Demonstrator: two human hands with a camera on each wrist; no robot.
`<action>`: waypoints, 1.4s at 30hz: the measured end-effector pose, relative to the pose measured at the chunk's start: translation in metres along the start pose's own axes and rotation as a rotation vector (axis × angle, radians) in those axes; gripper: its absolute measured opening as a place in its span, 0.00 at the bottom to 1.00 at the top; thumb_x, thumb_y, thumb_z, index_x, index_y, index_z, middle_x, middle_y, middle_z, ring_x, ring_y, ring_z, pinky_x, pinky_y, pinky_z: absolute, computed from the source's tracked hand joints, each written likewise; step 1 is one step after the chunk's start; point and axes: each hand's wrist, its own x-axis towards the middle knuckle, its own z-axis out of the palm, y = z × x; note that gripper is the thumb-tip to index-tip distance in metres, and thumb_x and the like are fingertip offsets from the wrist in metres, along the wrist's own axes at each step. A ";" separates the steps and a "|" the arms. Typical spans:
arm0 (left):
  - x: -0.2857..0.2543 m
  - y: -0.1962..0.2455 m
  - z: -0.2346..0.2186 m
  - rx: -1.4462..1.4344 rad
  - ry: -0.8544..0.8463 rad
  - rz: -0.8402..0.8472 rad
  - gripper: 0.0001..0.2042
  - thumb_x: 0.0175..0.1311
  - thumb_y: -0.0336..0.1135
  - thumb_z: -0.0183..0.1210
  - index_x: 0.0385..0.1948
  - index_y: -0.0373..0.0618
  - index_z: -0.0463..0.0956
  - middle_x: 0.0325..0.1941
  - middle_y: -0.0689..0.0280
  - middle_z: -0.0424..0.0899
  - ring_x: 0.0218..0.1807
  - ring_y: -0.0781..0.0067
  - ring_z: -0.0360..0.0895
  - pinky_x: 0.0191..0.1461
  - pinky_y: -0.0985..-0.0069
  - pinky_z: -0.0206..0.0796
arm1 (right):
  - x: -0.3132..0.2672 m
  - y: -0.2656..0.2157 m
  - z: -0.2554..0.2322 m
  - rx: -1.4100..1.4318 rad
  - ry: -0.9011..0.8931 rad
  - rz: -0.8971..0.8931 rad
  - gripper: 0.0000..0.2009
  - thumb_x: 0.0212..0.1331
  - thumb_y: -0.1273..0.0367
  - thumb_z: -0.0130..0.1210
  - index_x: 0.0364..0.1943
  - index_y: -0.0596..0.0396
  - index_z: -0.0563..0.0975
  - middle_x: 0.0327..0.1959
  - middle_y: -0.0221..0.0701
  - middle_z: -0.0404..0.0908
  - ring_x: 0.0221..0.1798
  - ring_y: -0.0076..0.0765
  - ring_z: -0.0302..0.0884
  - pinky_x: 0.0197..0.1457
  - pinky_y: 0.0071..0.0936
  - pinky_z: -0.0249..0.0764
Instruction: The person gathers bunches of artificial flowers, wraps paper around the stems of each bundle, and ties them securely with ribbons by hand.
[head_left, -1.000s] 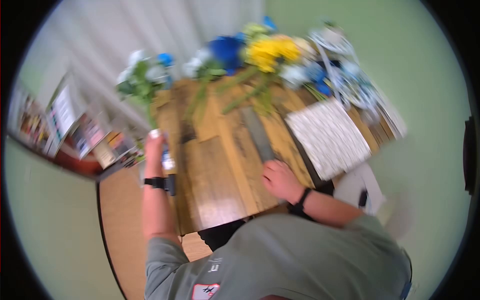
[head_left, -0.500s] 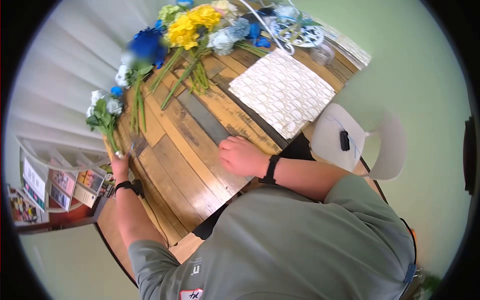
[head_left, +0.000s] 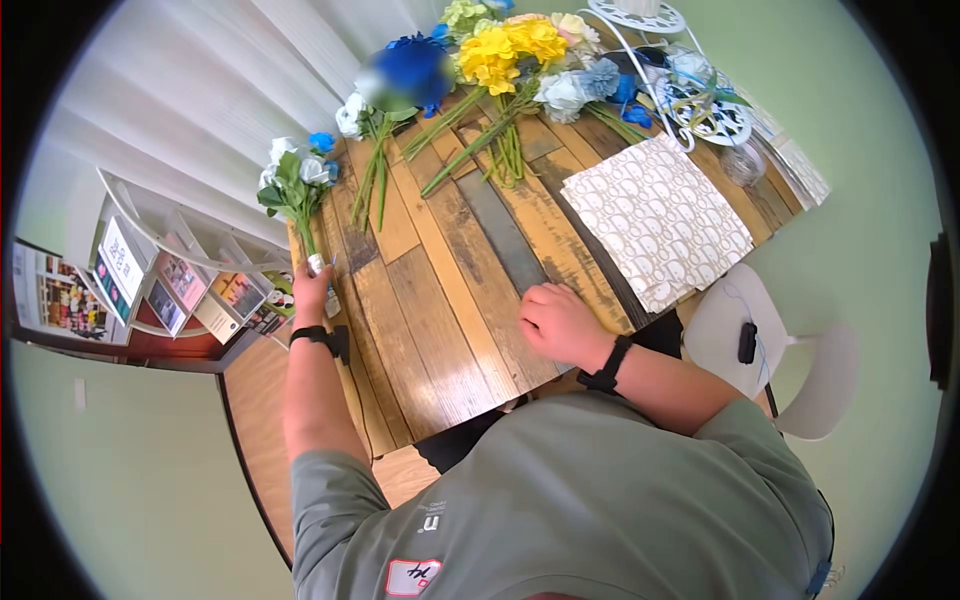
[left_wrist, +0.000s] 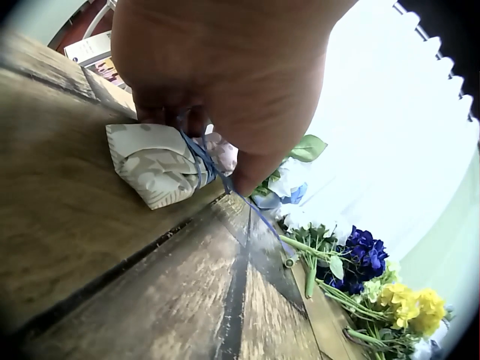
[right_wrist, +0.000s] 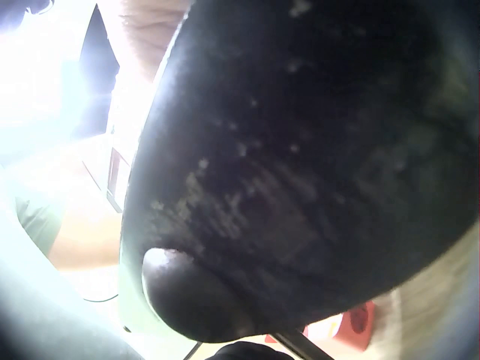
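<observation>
At the table's left edge my left hand (head_left: pixel 311 292) grips the stem end of a small bouquet (head_left: pixel 297 185) of white and blue flowers with green leaves. In the left wrist view the fingers curl round its pale patterned paper wrap (left_wrist: pixel 154 165), which a thin blue ribbon (left_wrist: pixel 199 157) ties. One ribbon end trails over the boards. My right hand (head_left: pixel 562 322) rests loosely curled near the front edge of the wooden table (head_left: pixel 430 330), holding nothing. A dark surface fills most of the right wrist view and hides that hand's fingers.
Along the back lie blue flowers (head_left: pixel 412 72), yellow flowers (head_left: pixel 512 50) and pale blue flowers (head_left: pixel 562 95), stems pointing forward. To the right are folded patterned paper (head_left: pixel 660 225), a white metal stand (head_left: pixel 722 120) and a tape roll (head_left: pixel 743 165). A white chair (head_left: pixel 725 315) stands at right, a brochure rack (head_left: pixel 165 270) at left.
The head view has swung one way and back, and has sharpened. Against the table both hands stay about where they were, the left still gripping the bouquet.
</observation>
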 end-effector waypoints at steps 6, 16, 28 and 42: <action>-0.017 0.050 -0.008 0.065 0.091 -0.071 0.33 0.57 0.44 0.68 0.61 0.33 0.72 0.53 0.48 0.83 0.55 0.52 0.81 0.60 0.65 0.70 | 0.002 0.001 -0.002 0.024 -0.015 0.009 0.03 0.56 0.71 0.58 0.28 0.54 0.79 0.34 0.32 0.76 0.43 0.43 0.75 0.49 0.39 0.70; 0.036 0.123 0.057 0.210 0.234 0.424 0.27 0.57 0.40 0.65 0.56 0.35 0.74 0.55 0.45 0.81 0.60 0.45 0.77 0.65 0.60 0.67 | 0.006 0.000 -0.005 0.027 -0.023 0.017 0.03 0.56 0.71 0.58 0.28 0.54 0.79 0.33 0.32 0.76 0.43 0.42 0.75 0.49 0.39 0.70; 0.103 0.160 0.130 0.627 -0.338 0.172 0.13 0.60 0.37 0.60 0.38 0.36 0.85 0.47 0.46 0.85 0.51 0.45 0.83 0.54 0.58 0.76 | 0.007 0.002 -0.007 0.044 -0.048 0.021 0.03 0.56 0.71 0.58 0.28 0.53 0.79 0.33 0.31 0.76 0.42 0.42 0.75 0.48 0.40 0.70; 0.139 0.182 0.122 0.219 -0.475 -0.003 0.13 0.66 0.40 0.60 0.29 0.38 0.77 0.19 0.59 0.77 0.17 0.59 0.75 0.21 0.62 0.65 | 0.004 0.002 -0.010 0.065 -0.027 0.006 0.04 0.57 0.70 0.58 0.28 0.53 0.80 0.33 0.32 0.77 0.42 0.43 0.76 0.49 0.39 0.70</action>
